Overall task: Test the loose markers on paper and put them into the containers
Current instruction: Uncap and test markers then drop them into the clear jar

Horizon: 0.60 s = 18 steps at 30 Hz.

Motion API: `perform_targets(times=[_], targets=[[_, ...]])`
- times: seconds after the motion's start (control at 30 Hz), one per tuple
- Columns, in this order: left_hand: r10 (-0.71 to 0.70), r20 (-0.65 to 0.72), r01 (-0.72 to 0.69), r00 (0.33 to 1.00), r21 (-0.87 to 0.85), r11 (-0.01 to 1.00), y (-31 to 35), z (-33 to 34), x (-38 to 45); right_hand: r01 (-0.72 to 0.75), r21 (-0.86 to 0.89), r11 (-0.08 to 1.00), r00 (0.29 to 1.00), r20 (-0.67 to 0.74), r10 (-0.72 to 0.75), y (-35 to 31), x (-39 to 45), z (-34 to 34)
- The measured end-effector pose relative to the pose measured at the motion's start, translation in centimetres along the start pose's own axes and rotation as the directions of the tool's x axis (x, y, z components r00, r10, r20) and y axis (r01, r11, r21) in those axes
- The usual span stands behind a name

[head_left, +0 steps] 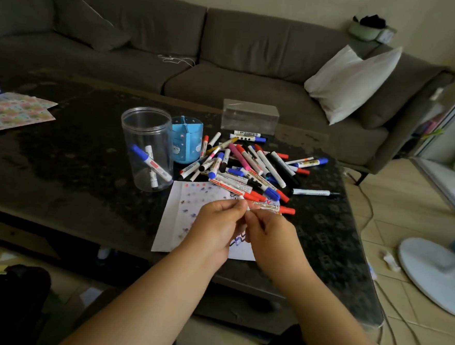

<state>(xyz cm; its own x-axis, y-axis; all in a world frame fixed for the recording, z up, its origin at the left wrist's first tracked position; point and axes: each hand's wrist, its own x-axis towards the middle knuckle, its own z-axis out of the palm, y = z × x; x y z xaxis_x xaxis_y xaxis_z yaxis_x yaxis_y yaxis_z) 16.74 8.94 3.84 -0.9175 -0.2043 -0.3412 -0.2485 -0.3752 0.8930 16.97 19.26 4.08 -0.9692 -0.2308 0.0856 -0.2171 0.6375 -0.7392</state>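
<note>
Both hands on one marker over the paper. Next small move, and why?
Probably pull the cap off and touch the tip to the paper. The left hand and right hand pinch one white marker between them just above the sheet, no tip shows yet, and the sheet already carries test marks. Only two markers sit in the clear jar; the pile is mostly unsorted.

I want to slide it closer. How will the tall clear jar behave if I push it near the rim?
The clear jar looks like thin plastic holding only two markers, so it is probably light. Tall and narrow, it may tip rather than slide.
</note>
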Motion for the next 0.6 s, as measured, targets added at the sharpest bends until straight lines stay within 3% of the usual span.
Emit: perform_targets(times=[0.07, 0.13, 0.3, 0.5, 0.6], targets=[[0.000, -0.082, -0.002, 0.997, -0.019, 1.000, 1.0, -0.6, 1.0, -0.008, -0.092, 0.996, 1.000, -0.012, 0.007, 1.0, -0.5, -0.4], [0.055, -0.113, -0.059, 0.992, -0.039, 0.997, 2.5, -2.2, 2.2, -0.073, -0.070, 0.995, 0.997, -0.017, 0.072, 2.3, -1.3, -0.8], [0.118, -0.022, -0.113, 0.993, 0.151, 0.982, 3.6, -3.6, 2.7, -0.230, 0.293, 0.928, 0.972, 0.107, 0.207, 3.9, -1.5, -1.9], [0.139, 0.000, -0.134, 0.990, 0.246, 0.960, 1.4, -3.5, 2.6, -0.236, 0.729, 0.642, 0.968, 0.237, 0.086, 3.1, -1.2, -2.3], [0.156, 0.015, -0.152, 0.988, 0.336, 0.929, 0.4, -4.0, 2.6, -0.261, 0.840, 0.475, 0.964, 0.248, 0.090, 3.1, -0.9, -2.5]])
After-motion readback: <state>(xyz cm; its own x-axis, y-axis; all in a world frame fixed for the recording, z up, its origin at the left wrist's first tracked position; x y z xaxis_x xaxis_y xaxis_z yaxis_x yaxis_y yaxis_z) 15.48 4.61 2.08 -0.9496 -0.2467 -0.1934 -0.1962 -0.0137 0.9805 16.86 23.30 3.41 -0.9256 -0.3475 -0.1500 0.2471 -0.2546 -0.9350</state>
